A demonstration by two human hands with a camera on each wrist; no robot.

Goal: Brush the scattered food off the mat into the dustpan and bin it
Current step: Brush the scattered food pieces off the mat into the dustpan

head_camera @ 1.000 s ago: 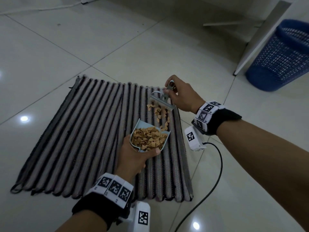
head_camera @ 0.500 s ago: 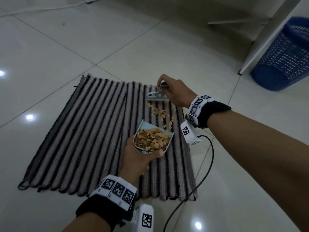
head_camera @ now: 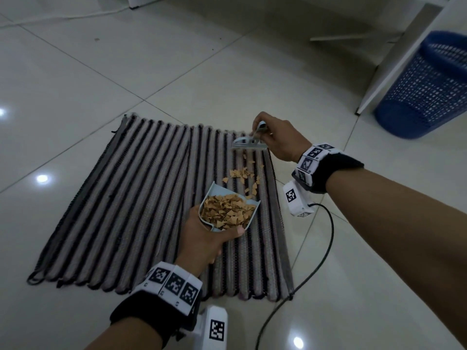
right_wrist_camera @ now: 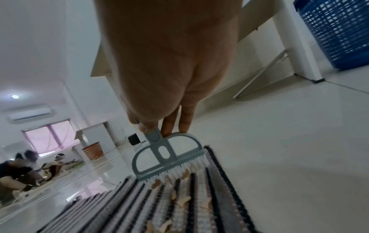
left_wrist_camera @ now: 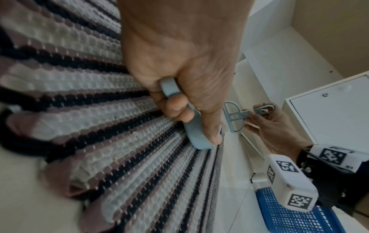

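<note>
— Pale floor tiles (head_camera: 177, 79) run under a striped mat (head_camera: 121, 205), head view first. How far along are we?

— Well along, I'd judge. The left hand (head_camera: 202, 238) grips the dustpan (head_camera: 249, 218) by its handle near the mat's right side, and it is heaped with food pieces (head_camera: 225, 210). A smaller scatter of crumbs (head_camera: 242, 173) lies on the mat between the pan's mouth and the brush (head_camera: 249, 144), which the right hand (head_camera: 280, 140) pinches by its handle at the far edge. So: one or two more sweeps, then the trip to the blue bin (head_camera: 429, 87), far right, well apart.

— And the left wrist view?

— Fingers curled round the pan's handle (left_wrist_camera: 169, 88); the pan's load is hidden behind the hand. The brush (left_wrist_camera: 233, 116) and bin (left_wrist_camera: 295, 212) show beyond.

— Right wrist?

— Fingertips (right_wrist_camera: 183, 123) clamp the brush (right_wrist_camera: 165, 156), bristles touching the mat's far end with crumbs (right_wrist_camera: 185, 200) just in front. The dustpan is out of frame. The bin (right_wrist_camera: 335, 33) is cut off at the top right, so I can't tell what it holds.
</note>
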